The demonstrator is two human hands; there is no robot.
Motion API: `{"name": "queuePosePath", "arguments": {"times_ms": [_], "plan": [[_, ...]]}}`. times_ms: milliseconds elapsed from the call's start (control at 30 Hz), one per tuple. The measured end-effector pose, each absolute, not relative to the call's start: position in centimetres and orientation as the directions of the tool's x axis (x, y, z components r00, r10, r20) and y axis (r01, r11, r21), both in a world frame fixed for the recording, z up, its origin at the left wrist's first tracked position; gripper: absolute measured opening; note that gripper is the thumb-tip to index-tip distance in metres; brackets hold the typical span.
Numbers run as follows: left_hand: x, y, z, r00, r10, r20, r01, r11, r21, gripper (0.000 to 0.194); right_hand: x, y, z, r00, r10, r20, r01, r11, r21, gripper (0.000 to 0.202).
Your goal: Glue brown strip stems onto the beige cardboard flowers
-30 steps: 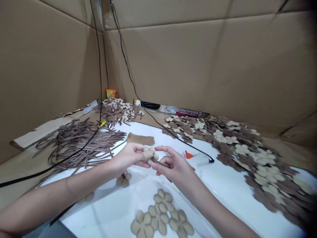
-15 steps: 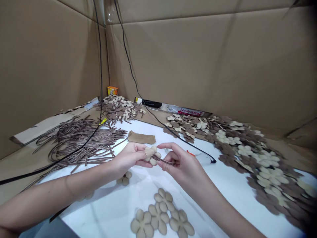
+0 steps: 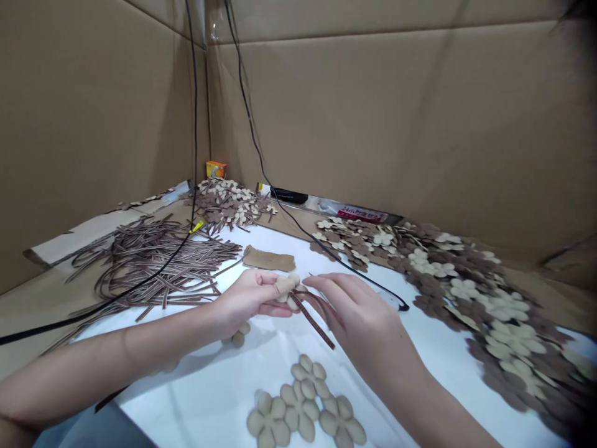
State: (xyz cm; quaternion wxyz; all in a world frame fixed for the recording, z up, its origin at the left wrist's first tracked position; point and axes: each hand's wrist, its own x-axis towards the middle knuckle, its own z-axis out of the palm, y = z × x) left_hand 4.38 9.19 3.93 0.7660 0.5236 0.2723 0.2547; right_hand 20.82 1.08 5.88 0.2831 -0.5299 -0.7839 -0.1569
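Observation:
Between the thumb and fingers of my left hand (image 3: 254,295) is a small beige padded flower (image 3: 285,286). A narrow brown stitched strap (image 3: 317,323) comes out of the flower, one end hanging free toward the lower right. My right hand (image 3: 361,311) is beside the flower with its fingers curled; a loop of the strap runs under them toward the palm. Its thumb and fingertips are partly hidden. Nearer me, several padded flowers (image 3: 301,410) lie together on the white table surface (image 3: 209,386). One more flower (image 3: 239,336) shows partly below my left wrist.
A heap of brown straps (image 3: 163,261) spreads at the left. Brown and beige flower pieces (image 3: 466,298) cover the right side, with another pile (image 3: 233,202) at the back. A cardboard piece (image 3: 269,258) lies behind my hands. Black cables (image 3: 298,221) hang across; cardboard walls (image 3: 373,124) enclose the table.
My right hand has turned over, back upward, and shifted slightly right. The strap's end, formerly in its fingers, now hangs free. My left hand stays on the flower.

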Motion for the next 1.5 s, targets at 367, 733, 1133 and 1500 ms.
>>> {"name": "queuePosePath", "arguments": {"times_ms": [367, 733, 1133, 1500], "plan": [[3.9, 9.4, 4.5, 0.83, 0.52, -0.2, -0.071, 0.455, 0.888, 0.027, 21.3, 1.5, 6.4, -0.256, 0.725, 0.639, 0.844, 0.49, -0.218, 0.019], [4.3, 9.0, 4.8, 0.766, 0.613, -0.193, -0.031, 0.335, 0.942, 0.026, 20.8, 1.4, 6.7, -0.133, 0.819, 0.557, 0.855, 0.379, -0.354, 0.014], [4.7, 8.6, 4.4, 0.702, 0.681, -0.209, -0.013, 0.305, 0.952, 0.02, 20.5, 1.3, 5.9, -0.054, 0.863, 0.503, 0.85, 0.304, -0.43, 0.011], [4.7, 8.3, 4.6, 0.689, 0.702, -0.18, 0.02, 0.23, 0.973, 0.016, 20.4, 1.4, 5.5, 0.027, 0.909, 0.415, 0.844, 0.202, -0.498, 0.01]]}}
